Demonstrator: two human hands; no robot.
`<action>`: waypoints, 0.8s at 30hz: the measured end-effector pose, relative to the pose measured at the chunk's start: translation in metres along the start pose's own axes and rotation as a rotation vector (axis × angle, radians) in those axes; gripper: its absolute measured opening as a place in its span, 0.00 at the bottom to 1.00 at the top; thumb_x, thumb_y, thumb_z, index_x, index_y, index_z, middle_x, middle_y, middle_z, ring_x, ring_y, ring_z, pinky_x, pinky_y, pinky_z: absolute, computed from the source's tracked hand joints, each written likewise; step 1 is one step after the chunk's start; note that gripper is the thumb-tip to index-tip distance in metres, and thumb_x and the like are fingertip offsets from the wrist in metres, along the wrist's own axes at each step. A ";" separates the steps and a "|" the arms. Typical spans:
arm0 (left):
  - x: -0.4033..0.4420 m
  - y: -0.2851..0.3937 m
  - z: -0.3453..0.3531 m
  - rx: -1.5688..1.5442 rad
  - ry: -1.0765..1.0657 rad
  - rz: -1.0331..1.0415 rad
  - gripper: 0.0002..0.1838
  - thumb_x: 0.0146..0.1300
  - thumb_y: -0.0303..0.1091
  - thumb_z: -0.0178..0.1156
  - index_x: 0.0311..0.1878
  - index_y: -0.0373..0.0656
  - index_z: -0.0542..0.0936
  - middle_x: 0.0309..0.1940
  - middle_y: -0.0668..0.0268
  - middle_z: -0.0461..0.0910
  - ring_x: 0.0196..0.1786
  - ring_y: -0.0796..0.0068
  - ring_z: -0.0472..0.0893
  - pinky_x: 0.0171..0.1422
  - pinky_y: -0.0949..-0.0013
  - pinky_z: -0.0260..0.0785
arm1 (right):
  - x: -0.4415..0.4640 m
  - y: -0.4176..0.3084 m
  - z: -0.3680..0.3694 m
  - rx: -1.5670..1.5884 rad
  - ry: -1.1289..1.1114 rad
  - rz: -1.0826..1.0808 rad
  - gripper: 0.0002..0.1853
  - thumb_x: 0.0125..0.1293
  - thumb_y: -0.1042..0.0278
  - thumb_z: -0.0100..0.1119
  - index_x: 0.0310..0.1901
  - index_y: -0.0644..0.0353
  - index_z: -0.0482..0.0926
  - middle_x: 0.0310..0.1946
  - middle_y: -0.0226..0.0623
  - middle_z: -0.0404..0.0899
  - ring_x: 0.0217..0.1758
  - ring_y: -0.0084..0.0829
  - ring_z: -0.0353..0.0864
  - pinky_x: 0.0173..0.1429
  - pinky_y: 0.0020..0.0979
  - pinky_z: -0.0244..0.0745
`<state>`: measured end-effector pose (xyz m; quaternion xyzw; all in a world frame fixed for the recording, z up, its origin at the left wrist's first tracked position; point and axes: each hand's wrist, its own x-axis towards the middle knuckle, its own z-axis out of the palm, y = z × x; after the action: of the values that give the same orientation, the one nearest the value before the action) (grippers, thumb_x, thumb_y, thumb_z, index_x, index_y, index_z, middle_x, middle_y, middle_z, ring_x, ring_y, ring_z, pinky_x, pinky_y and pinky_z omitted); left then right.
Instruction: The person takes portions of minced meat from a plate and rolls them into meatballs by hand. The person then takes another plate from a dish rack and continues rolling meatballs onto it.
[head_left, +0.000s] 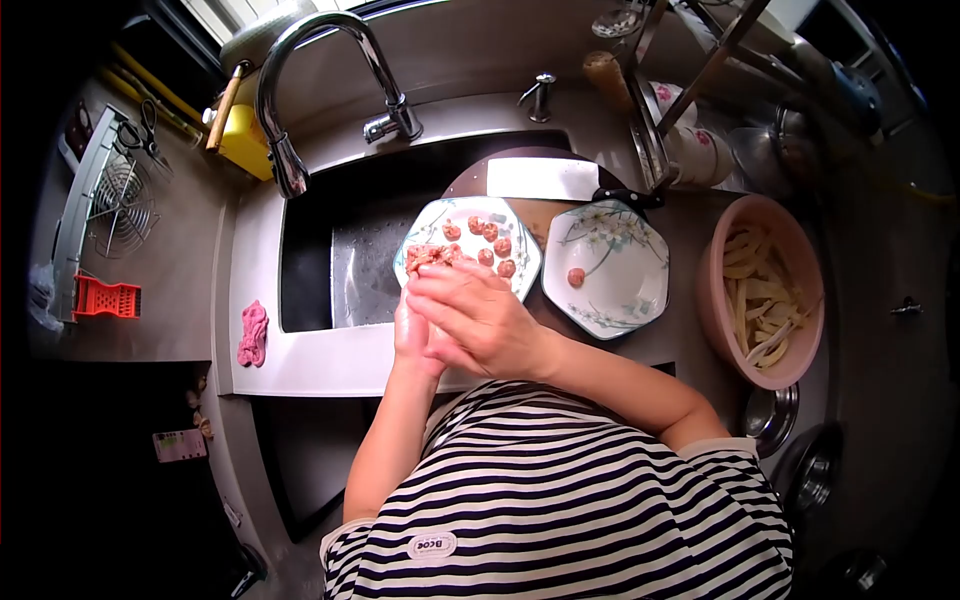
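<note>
My right hand [482,312] lies across my left hand [412,325], palms pressed together, over the near edge of a patterned plate [415,222]. Whatever is between the palms is hidden. Just beyond my fingertips is a lump of raw minced meat [432,257]; I cannot tell whether it touches them. Several small meatballs [490,231] sit on that plate. To the right, a second flower-patterned plate [625,265] holds one meatball [576,277] near its left side.
A cleaver [545,179] rests on a round board [470,178] behind the plates. The sink [350,270] and tap [290,165] are at left. A pink basin [712,290] of pale strips stands right. A pink cloth [253,333] lies on the counter's left edge.
</note>
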<state>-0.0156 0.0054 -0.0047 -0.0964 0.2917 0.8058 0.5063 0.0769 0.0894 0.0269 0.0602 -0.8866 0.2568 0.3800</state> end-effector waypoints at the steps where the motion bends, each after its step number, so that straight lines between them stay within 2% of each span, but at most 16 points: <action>1: 0.002 0.004 0.005 0.116 0.148 -0.087 0.24 0.69 0.52 0.38 0.34 0.43 0.75 0.31 0.60 0.77 0.35 0.68 0.78 0.41 0.67 0.72 | -0.004 0.004 0.006 0.016 -0.151 -0.002 0.16 0.55 0.61 0.60 0.43 0.62 0.78 0.48 0.42 0.75 0.57 0.39 0.71 0.63 0.48 0.57; 3: 0.009 0.013 -0.014 0.087 -0.083 -0.139 0.26 0.69 0.54 0.36 0.27 0.44 0.73 0.24 0.62 0.74 0.28 0.72 0.74 0.34 0.71 0.69 | -0.017 0.005 0.011 0.103 0.028 0.000 0.14 0.56 0.63 0.60 0.42 0.61 0.78 0.44 0.40 0.77 0.53 0.39 0.74 0.65 0.48 0.55; 5: 0.014 0.020 -0.041 0.051 -0.307 -0.186 0.30 0.69 0.55 0.35 0.20 0.44 0.71 0.18 0.64 0.72 0.21 0.75 0.71 0.26 0.74 0.65 | -0.010 0.005 0.001 0.209 0.110 0.085 0.14 0.55 0.65 0.61 0.42 0.60 0.79 0.41 0.40 0.79 0.51 0.40 0.76 0.65 0.48 0.54; 6: 0.015 0.022 -0.048 0.035 -0.422 -0.209 0.32 0.69 0.56 0.34 0.17 0.45 0.70 0.15 0.65 0.70 0.18 0.76 0.69 0.22 0.76 0.63 | -0.010 0.007 -0.002 0.263 0.098 0.202 0.13 0.61 0.65 0.57 0.43 0.63 0.78 0.41 0.39 0.79 0.50 0.36 0.76 0.63 0.42 0.60; 9: -0.007 0.005 -0.001 0.613 -0.034 0.251 0.36 0.68 0.59 0.30 0.08 0.46 0.60 0.07 0.70 0.59 0.11 0.81 0.57 0.15 0.79 0.48 | -0.020 0.021 0.019 0.990 0.279 0.764 0.16 0.66 0.57 0.51 0.40 0.64 0.78 0.40 0.37 0.79 0.44 0.28 0.79 0.51 0.31 0.72; 10: -0.009 0.001 -0.001 0.983 -0.126 0.500 0.36 0.67 0.62 0.28 0.12 0.44 0.62 0.09 0.70 0.61 0.12 0.83 0.56 0.17 0.79 0.48 | -0.018 0.022 0.018 1.119 0.305 0.963 0.23 0.69 0.49 0.41 0.45 0.64 0.75 0.39 0.35 0.79 0.42 0.24 0.78 0.46 0.27 0.73; 11: -0.012 0.001 0.002 1.271 -0.263 0.654 0.40 0.64 0.66 0.26 0.19 0.39 0.71 0.16 0.66 0.69 0.22 0.78 0.68 0.26 0.78 0.59 | -0.022 0.027 0.024 1.309 0.321 1.168 0.27 0.70 0.44 0.36 0.49 0.61 0.73 0.37 0.35 0.78 0.39 0.25 0.78 0.44 0.28 0.75; 13: -0.011 -0.007 0.017 1.457 -0.440 1.016 0.37 0.64 0.65 0.34 0.33 0.37 0.78 0.34 0.56 0.77 0.42 0.62 0.75 0.43 0.69 0.67 | -0.030 0.033 0.028 1.723 0.252 1.297 0.27 0.69 0.42 0.34 0.48 0.60 0.73 0.35 0.34 0.77 0.35 0.25 0.77 0.43 0.29 0.75; 14: -0.011 -0.004 0.013 1.664 -0.442 1.078 0.37 0.63 0.65 0.34 0.45 0.38 0.78 0.42 0.54 0.77 0.56 0.54 0.70 0.56 0.62 0.62 | -0.025 0.028 0.027 1.773 0.337 1.468 0.26 0.69 0.43 0.35 0.43 0.58 0.74 0.30 0.32 0.76 0.30 0.24 0.75 0.36 0.28 0.75; 17: -0.004 0.001 0.006 1.561 -0.414 1.059 0.37 0.65 0.63 0.33 0.47 0.37 0.77 0.42 0.55 0.77 0.55 0.54 0.71 0.58 0.60 0.61 | -0.031 0.036 0.026 1.782 0.269 1.502 0.22 0.70 0.47 0.39 0.31 0.56 0.73 0.24 0.30 0.74 0.25 0.21 0.72 0.28 0.21 0.69; 18: -0.002 0.004 0.001 1.422 -0.389 0.994 0.35 0.67 0.60 0.33 0.47 0.35 0.76 0.41 0.54 0.78 0.53 0.57 0.74 0.59 0.62 0.62 | -0.033 0.037 0.024 1.658 0.332 1.376 0.19 0.70 0.51 0.41 0.26 0.55 0.69 0.18 0.27 0.69 0.19 0.18 0.66 0.23 0.19 0.62; 19: -0.004 0.005 0.002 1.218 -0.314 0.849 0.31 0.70 0.53 0.33 0.46 0.31 0.76 0.39 0.55 0.79 0.47 0.64 0.77 0.56 0.66 0.65 | -0.028 0.032 0.015 1.617 0.388 1.226 0.18 0.71 0.53 0.41 0.25 0.54 0.67 0.17 0.26 0.67 0.17 0.16 0.61 0.21 0.18 0.58; 21: -0.001 0.013 -0.004 1.051 -0.148 0.635 0.27 0.71 0.47 0.34 0.45 0.32 0.76 0.38 0.55 0.80 0.45 0.69 0.79 0.54 0.68 0.67 | 0.001 0.005 -0.019 1.267 0.452 1.007 0.19 0.71 0.54 0.40 0.26 0.56 0.67 0.18 0.28 0.67 0.19 0.16 0.62 0.22 0.18 0.59; 22: -0.002 0.013 -0.002 0.874 -0.081 0.530 0.24 0.72 0.43 0.35 0.42 0.32 0.76 0.36 0.55 0.80 0.41 0.70 0.79 0.49 0.70 0.70 | 0.011 -0.007 -0.031 1.032 0.514 0.731 0.19 0.72 0.55 0.39 0.28 0.60 0.69 0.21 0.30 0.68 0.21 0.16 0.63 0.25 0.18 0.61; 24: -0.002 0.011 -0.003 0.605 -0.075 0.298 0.23 0.71 0.45 0.36 0.40 0.35 0.75 0.34 0.58 0.79 0.39 0.70 0.78 0.45 0.69 0.71 | 0.020 -0.017 -0.049 0.609 0.572 0.299 0.21 0.71 0.53 0.40 0.33 0.65 0.72 0.30 0.37 0.72 0.31 0.23 0.70 0.35 0.22 0.67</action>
<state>-0.0248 -0.0013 -0.0018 0.1316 0.5094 0.7509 0.3992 0.0997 0.1011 0.0765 -0.0329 -0.6287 0.5647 0.5336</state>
